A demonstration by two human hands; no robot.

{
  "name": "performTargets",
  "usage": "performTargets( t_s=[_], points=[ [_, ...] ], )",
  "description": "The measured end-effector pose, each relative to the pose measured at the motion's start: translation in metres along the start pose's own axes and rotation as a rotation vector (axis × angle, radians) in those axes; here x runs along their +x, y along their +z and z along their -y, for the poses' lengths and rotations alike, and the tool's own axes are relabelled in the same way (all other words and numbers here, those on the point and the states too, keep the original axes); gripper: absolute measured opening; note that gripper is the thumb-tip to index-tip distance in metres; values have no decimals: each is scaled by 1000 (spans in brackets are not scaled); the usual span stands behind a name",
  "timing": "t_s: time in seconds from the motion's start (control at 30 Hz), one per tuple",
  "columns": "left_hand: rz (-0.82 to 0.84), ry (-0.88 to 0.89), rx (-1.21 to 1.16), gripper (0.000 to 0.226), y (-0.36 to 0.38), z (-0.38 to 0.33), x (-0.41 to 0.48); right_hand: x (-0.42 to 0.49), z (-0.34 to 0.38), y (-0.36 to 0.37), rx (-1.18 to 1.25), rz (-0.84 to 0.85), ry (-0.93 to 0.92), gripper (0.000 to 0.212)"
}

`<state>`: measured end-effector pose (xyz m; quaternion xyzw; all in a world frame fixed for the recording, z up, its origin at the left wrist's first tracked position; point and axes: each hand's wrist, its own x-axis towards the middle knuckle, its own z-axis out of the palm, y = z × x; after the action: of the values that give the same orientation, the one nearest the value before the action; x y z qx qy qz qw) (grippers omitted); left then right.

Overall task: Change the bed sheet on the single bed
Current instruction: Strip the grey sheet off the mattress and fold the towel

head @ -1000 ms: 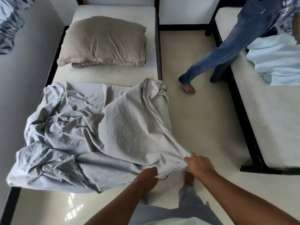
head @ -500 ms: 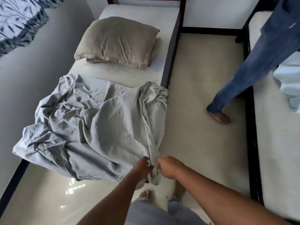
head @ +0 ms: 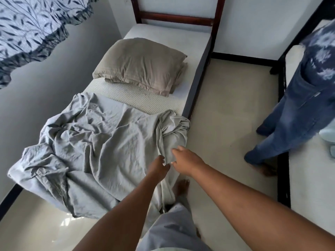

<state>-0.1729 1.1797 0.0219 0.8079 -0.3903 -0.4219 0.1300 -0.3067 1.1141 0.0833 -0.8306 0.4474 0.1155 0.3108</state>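
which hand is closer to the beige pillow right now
Right, narrowly. The right hand reaches further up the grey sheet toward the pillow; the left hand sits just behind it. Both are well short.

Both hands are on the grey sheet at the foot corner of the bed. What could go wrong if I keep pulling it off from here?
1. The grey sheet hangs to the floor beside your bare foot; you could step on it and trip.
2. The left hand and right hand hold one bunched fold, so the rest may drag unevenly.
3. A second person stands close in the aisle and could get in the way.
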Motion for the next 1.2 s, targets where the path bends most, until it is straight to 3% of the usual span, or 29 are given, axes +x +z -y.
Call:
performTargets(
  t_s=[0.17,0.43,0.5,0.63,0.73,0.9,0.97,1.03,1.13,1.2],
  points=[
    [-6,-3,-25,51,-22,-22,71,67,-1,-30,-48,-21,15,53],
    [95,-147,0,61,-25,-23,226,208,-24,-40,-44,135,122,56],
    [118,-192,-34,72,-17,-14,264,242,-32,-32,-37,164,137,55],
    [176,-379,-81,118,1,24,332,306,-51,-11,-28,229,172,59],
    [217,-425,-117,133,32,55,367,362,-70,10,-78,262,218,63],
    [215,-397,-100,126,63,72,381,431,-90,28,-104,272,353,56],
    [227,-371,-133,121,61,79,384,445,-99,32,-82,281,393,41],
    [255,-364,-173,116,56,88,386,451,-101,32,13,251,408,25],
    [284,-316,-195,116,52,94,387,440,-88,28,347,19,486,27],
    [290,-308,-210,119,49,100,386,425,-73,29,584,-11,589,40]
  ],
)
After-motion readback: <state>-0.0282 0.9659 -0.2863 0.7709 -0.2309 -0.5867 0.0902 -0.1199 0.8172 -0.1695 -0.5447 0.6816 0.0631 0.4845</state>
